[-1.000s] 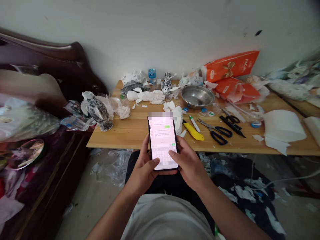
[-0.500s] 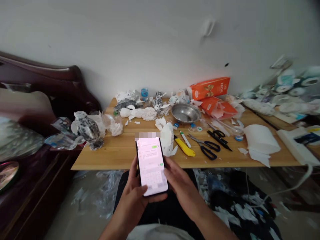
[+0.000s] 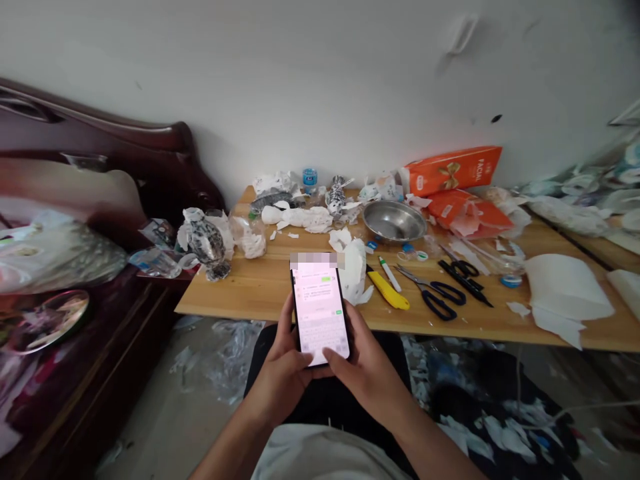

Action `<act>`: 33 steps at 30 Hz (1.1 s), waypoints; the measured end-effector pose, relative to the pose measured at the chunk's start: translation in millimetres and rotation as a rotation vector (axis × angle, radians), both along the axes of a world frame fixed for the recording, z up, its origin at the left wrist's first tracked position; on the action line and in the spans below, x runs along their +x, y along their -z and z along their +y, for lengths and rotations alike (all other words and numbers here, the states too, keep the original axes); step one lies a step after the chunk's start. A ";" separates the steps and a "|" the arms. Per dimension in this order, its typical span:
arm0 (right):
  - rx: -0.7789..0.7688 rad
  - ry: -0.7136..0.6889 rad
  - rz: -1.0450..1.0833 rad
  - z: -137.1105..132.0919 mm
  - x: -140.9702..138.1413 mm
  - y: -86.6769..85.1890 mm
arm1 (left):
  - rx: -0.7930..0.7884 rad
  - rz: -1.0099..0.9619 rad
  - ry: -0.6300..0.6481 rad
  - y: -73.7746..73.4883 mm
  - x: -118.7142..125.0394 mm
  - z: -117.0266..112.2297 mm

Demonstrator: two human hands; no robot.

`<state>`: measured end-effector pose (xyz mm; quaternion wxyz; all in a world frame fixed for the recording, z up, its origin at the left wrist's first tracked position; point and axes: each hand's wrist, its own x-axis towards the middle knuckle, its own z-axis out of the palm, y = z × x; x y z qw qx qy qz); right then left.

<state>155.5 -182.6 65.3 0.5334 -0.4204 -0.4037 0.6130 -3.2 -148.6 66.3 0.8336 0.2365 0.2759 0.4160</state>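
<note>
A smartphone [image 3: 321, 310] with a lit pinkish chat screen and keyboard is held upright over my lap. My left hand [image 3: 287, 360] wraps its left edge, with the thumb at the bottom corner of the screen. Around the right edge is my right hand [image 3: 360, 357], its thumb resting on the lower part of the screen. Just behind the phone, a white papery shape [image 3: 354, 270] lies on the table, partly hidden. To its right are a yellow utility knife [image 3: 389, 290], a white-and-green pen [image 3: 389, 274] and dark-handled scissors [image 3: 435, 297].
A metal bowl [image 3: 395, 223] stands mid-table, before orange tissue packs [image 3: 453, 172]. At the left end is a black-and-white vase [image 3: 207, 243]. A white paper roll [image 3: 567, 290] lies on the right. Scraps and plastic [image 3: 225, 360] litter the floor; a bed [image 3: 115, 360] borders the left.
My right thumb has moved from the phone's right edge onto the lower screen. The on-screen keyboard looks different. The view has turned left, so the table sits farther right.
</note>
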 end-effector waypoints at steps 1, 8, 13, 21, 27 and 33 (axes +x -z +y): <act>0.000 0.036 -0.010 1.4 -2.8 0.3 | 0.001 -0.008 -0.002 1.2 -0.5 0.2; -0.068 0.071 0.128 6.4 -7.4 -9.8 | -0.030 -0.009 -0.025 -2.4 -4.3 1.7; -0.081 0.138 0.139 7.9 -1.4 -6.7 | -0.018 -0.034 0.009 -6.7 -2.3 2.1; -0.177 0.089 0.278 6.3 0.4 -13.5 | 0.017 -0.076 0.015 -2.6 -3.2 0.8; -0.128 -0.084 0.254 1.7 -2.6 -14.3 | 0.037 -0.015 0.026 -3.2 -4.4 2.5; -0.066 -0.085 0.135 0.9 -4.5 -5.5 | 0.030 -0.015 0.033 -0.6 -4.6 1.9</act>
